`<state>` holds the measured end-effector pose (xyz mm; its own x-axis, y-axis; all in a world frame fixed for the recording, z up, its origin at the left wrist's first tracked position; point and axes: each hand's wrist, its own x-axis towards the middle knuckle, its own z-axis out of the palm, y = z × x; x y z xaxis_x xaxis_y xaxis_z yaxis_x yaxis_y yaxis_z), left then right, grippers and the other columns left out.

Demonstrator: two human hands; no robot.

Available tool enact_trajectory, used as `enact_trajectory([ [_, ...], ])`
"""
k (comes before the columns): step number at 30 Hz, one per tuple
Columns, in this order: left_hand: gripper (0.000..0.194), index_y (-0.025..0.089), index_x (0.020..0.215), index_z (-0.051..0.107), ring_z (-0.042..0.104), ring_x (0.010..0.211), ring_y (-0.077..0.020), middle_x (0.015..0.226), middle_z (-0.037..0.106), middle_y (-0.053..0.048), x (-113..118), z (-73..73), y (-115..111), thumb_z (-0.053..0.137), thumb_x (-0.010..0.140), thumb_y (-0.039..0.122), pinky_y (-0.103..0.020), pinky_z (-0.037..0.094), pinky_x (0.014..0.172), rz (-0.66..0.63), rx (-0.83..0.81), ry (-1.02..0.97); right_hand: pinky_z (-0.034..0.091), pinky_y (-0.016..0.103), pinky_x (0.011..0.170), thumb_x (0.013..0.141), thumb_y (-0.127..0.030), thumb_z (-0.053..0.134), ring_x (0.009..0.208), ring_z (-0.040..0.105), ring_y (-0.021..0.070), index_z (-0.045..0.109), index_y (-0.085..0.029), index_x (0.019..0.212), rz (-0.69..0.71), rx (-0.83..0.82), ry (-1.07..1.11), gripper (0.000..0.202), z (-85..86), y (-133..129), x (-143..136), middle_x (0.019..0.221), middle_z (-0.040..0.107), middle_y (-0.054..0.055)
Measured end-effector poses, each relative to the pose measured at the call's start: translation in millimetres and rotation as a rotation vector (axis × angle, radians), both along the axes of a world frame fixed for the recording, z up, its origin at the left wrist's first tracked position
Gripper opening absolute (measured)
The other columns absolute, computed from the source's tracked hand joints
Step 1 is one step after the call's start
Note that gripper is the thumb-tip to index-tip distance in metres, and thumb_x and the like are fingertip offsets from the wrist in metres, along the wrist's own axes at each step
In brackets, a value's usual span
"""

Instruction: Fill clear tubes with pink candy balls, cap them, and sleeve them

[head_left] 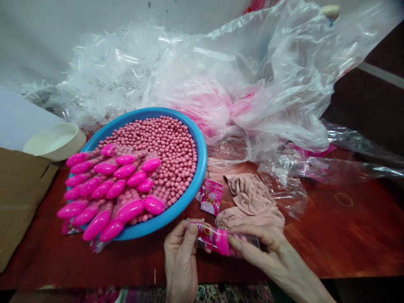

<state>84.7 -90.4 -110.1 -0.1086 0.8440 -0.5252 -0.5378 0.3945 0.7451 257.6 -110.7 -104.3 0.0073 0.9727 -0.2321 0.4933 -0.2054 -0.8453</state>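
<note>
A clear tube with a bright pink cap and pink balls inside lies across both hands at the table's front edge. Closed around its clear part is my right hand. My left hand pinches the printed pink label at the other end, thumb on top. Just left stands a blue basin full of pink balls. Several filled tubes with pink caps are heaped on its left rim. Printed pink labels lie beyond my hands, beside a crumpled beige cloth.
Behind the basin, clear empty tubes and a large plastic bag with pink pieces inside pile against the wall. A cream bowl and a cardboard box stand at the left. Clear film lies on the reddish table.
</note>
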Motion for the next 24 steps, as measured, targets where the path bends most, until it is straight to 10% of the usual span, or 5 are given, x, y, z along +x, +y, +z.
enact_trajectory([
  [11,0.043,0.018,0.101,0.067,0.066,0.066,-0.0128,0.078,0.075,-0.004,2,-3.2,-1,0.083,0.061,0.022,-0.019,0.052,0.061,0.028,0.04,0.065,0.057,0.031,0.073,0.076,-0.048,0.065,0.084,0.069,0.0226,0.075,-0.025,0.094,-0.196,-0.138,0.237,0.031,-13.5,-16,-13,0.091,0.075,0.006],
  [24,0.049,0.014,0.105,0.064,0.07,0.085,-0.0213,0.094,0.076,-0.009,13,-3.6,-1,0.081,0.059,0.013,-0.032,0.053,0.083,0.022,-0.09,-0.042,0.056,0.015,0.065,0.089,-0.023,0.056,0.069,0.071,0.0121,0.061,-0.017,0.1,-0.013,0.572,-0.044,0.014,-18.0,-14,-30,0.083,0.074,0.003],
])
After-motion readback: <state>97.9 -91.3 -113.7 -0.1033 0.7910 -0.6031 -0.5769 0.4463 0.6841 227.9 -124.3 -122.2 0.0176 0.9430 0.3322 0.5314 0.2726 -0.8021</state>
